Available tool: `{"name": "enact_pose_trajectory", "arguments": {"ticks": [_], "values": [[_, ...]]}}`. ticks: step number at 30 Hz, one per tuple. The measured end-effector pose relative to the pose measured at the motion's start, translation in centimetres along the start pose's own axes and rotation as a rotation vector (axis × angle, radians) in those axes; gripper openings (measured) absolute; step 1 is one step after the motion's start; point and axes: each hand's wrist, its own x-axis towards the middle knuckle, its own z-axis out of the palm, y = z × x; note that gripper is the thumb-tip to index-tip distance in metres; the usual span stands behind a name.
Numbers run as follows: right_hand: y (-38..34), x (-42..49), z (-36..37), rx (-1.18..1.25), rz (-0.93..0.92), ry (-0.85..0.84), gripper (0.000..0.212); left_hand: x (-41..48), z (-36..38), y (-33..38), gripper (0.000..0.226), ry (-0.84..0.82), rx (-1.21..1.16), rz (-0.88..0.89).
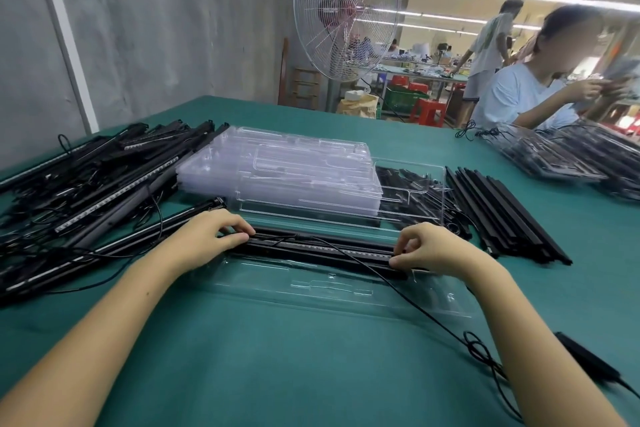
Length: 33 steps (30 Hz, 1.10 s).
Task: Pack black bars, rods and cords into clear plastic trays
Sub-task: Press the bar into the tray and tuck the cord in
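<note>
Hands at either end of one black light bar [322,248], which lies lengthwise in the far channel of a clear plastic tray [332,291] on the green cloth table [277,374]. Left hand [207,236]: fingers curled over the bar's left end, tips pressing down on it. Right hand [429,250]: thumb and fingers pinched together on the bar's right end. Step in hand, by judgement: seating the bar into its moulded slot. Next move probably calls for even downward pressure at both ends, then coiling the loose cord [398,291], which runs from the bar's middle across the tray to a black adapter block [588,362] lying near the right forearm. Tray: thin, glossy, transparent, with shallow formed recesses, the near ones unfilled. Bar: long, slim, matte, with a pale dotted strip along its top face. Stock: stack of empty clear trays [277,170] just behind; tangled heap of corded bars [93,180] to the left; neat row of plain black rods [502,211] to the right, straight and flat-sided. Filled trays [568,156] sit far right before another seated person. Background: a wire-caged fan [346,10].
</note>
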Motion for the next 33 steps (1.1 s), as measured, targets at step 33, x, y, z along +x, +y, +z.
{"name": "enact_pose_trajectory", "arguments": {"ticks": [33], "values": [[-0.9,-0.2,0.4,-0.049,-0.078,-0.058,0.013,-0.6,-0.7,-1.5,0.031,-0.038,-0.168,0.045]]}}
